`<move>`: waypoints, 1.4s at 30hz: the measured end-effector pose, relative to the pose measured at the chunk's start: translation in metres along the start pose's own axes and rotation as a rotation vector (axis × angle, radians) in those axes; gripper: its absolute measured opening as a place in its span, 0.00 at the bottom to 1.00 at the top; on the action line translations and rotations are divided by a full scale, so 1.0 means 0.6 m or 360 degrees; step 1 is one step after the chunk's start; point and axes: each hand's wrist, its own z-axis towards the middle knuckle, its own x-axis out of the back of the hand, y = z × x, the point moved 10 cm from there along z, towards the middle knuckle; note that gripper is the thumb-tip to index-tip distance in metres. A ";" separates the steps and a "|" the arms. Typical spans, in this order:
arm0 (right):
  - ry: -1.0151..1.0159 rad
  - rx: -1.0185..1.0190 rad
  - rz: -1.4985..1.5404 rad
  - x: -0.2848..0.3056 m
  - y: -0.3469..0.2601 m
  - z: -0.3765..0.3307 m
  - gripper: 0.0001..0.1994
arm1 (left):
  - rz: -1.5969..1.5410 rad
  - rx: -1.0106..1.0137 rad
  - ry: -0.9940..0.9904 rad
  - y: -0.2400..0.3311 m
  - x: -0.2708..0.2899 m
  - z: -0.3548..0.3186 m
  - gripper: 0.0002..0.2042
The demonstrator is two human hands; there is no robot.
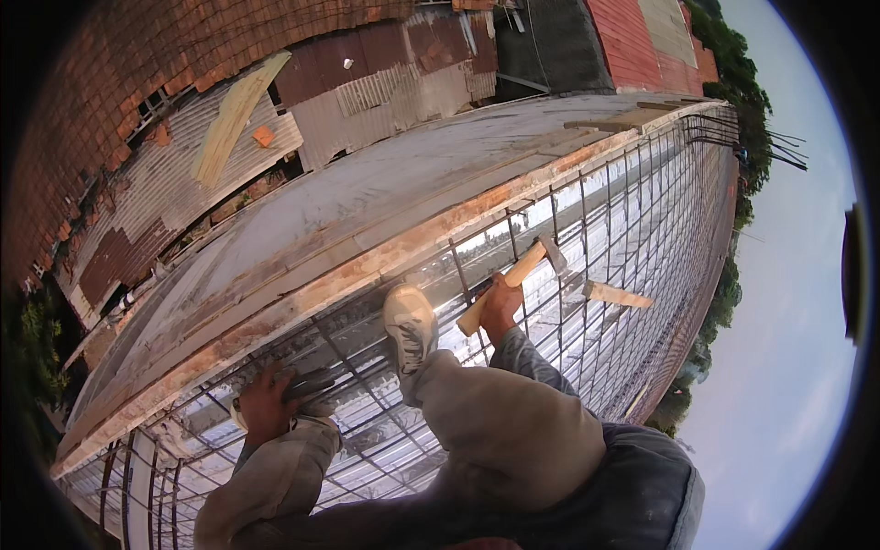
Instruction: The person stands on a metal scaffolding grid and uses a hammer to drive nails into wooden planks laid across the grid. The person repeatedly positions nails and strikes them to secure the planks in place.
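Note:
My right hand [500, 307] is closed round the wooden handle of a hammer [526, 266]. Its metal head tilts up and to the right over the steel bar grid [587, 229]. Lower left, my left hand [266, 401] reaches down beside my left shoe [316, 423], its fingers apart. Those fingers lie next to a dark, flat-looking piece [314, 381] on the grid; whether they touch it I cannot tell. Between the hands, my right shoe [411, 328] is planted close to the formwork edge board [339, 289].
A loose wooden piece [620, 295] lies on the bars right of the hammer. Shiny metal decking [573, 321] shows beneath the grid. Beyond the edge board stretches a grey slab [302, 206]; several bar ends [784, 147] stick out far right. Tiled roofs [183, 55] lie lower down.

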 end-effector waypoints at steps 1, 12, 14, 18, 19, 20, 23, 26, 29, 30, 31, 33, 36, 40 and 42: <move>-0.0001 0.0001 -0.0028 0.008 -0.008 0.003 0.13 | -0.0077 -0.0035 0.0043 0.009 0.003 0.003 0.32; -0.0538 -0.0348 -0.0201 0.110 -0.094 -0.262 0.12 | 0.0071 0.0110 0.0018 0.054 0.105 -0.045 0.29; -0.0492 -0.0484 -0.0281 0.197 -0.100 -0.285 0.12 | -0.0005 0.0376 -0.0060 0.058 0.128 -0.092 0.27; -0.0522 -0.0686 -0.0448 0.347 -0.145 -0.316 0.13 | -0.0211 0.0911 -0.0001 0.063 0.227 -0.226 0.18; -0.0578 -0.0718 -0.0523 0.376 -0.171 -0.329 0.13 | -0.0265 0.1085 -0.0025 0.058 0.228 -0.280 0.16; -0.0618 -0.0746 -0.0710 0.403 -0.193 -0.343 0.14 | -0.0542 0.1372 0.0092 0.018 0.198 -0.362 0.12; -0.0792 -0.0831 -0.0963 0.511 -0.230 -0.374 0.13 | -0.0400 0.1441 0.0210 0.045 0.187 -0.555 0.10; -0.0995 -0.0928 -0.1018 0.590 -0.262 -0.414 0.13 | -0.0519 0.1585 0.0063 0.134 0.191 -0.714 0.11; -0.1057 -0.1039 -0.1042 0.652 -0.303 -0.472 0.13 | -0.0602 0.1510 0.0112 0.198 0.185 -0.805 0.13; -0.1130 -0.1009 -0.1047 0.650 -0.325 -0.474 0.13 | -0.0780 0.1725 0.0059 0.244 0.173 -0.832 0.15; -0.1204 -0.1016 -0.1234 0.649 -0.346 -0.475 0.12 | -0.0846 0.1747 0.0023 0.294 0.171 -0.849 0.15; -0.1272 -0.0967 -0.1224 0.654 -0.383 -0.486 0.13 | -0.1021 0.1712 0.0046 0.373 0.188 -0.842 0.13; -0.1359 -0.1017 -0.1169 0.684 -0.402 -0.505 0.13 | -0.1195 0.1815 0.0170 0.380 0.186 -0.832 0.12; -0.1317 -0.0892 -0.1299 0.703 -0.482 -0.523 0.12 | -0.1189 0.1569 0.0311 0.424 0.263 -0.729 0.12; -0.1340 -0.0874 -0.1200 0.743 -0.449 -0.509 0.12 | -0.1035 0.1421 0.0339 0.417 0.299 -0.686 0.12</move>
